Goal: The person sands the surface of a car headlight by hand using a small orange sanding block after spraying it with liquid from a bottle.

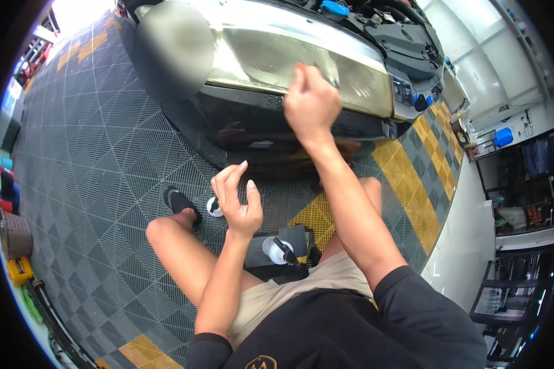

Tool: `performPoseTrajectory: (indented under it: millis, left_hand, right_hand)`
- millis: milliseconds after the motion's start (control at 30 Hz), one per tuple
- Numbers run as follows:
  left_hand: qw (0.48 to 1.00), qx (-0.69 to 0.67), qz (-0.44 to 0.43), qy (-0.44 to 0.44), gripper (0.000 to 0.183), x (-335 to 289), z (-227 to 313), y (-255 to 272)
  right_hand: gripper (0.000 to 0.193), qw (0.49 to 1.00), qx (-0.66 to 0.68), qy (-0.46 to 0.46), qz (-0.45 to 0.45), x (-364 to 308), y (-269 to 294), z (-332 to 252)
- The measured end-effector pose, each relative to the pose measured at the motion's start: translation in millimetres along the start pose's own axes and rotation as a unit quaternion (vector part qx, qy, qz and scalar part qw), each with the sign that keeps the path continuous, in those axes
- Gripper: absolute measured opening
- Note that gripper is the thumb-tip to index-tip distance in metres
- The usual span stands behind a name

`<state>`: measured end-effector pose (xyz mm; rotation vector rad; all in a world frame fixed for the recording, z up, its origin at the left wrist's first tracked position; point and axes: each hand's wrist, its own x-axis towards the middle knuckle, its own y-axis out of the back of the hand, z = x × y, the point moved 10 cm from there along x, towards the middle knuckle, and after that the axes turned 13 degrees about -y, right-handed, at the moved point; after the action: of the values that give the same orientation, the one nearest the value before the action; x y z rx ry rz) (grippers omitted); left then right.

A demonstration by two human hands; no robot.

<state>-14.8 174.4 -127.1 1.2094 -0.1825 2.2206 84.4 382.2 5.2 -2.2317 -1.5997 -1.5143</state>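
Observation:
Cloudy and yellowed at its edge, a car headlight [277, 58] fills the upper middle of the head view. My right hand [313, 104] is closed against its lens, near the lower edge. A bit of orange-red shows at its fingertips; what the fingers hold is mostly hidden. My left hand [237, 200] hangs in the air below the dark bumper [252, 120], its fingers curved and apart with nothing between them. A white spray bottle [278, 251] with a black trigger stands between my legs.
A second white bottle top [214, 206] with a black part shows beside my left hand. The open engine bay [394, 37] lies beyond the headlight. Grey and yellow tiles [406, 184] cover the floor. A woven basket [15, 235] stands at the far left.

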Motion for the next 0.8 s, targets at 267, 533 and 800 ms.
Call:
performPoseTrajectory:
  millis: [267,533,800]
  left_hand:
    - [1.0,0.009,0.011,-0.003,0.042,-3,-6,15]
    - [1.0,0.012,0.006,0.001,0.042,-7,-14,17]
    - [1.0,0.012,-0.014,0.002,0.042,-3,-15,3]
  right_hand:
    - [0.02,0.996,-0.006,-0.071,-0.046,4,2,18]
    - [0.021,0.999,0.023,-0.047,-0.008,-20,8,11]
    - [0.017,0.998,0.02,-0.058,-0.008,-10,-17,3]
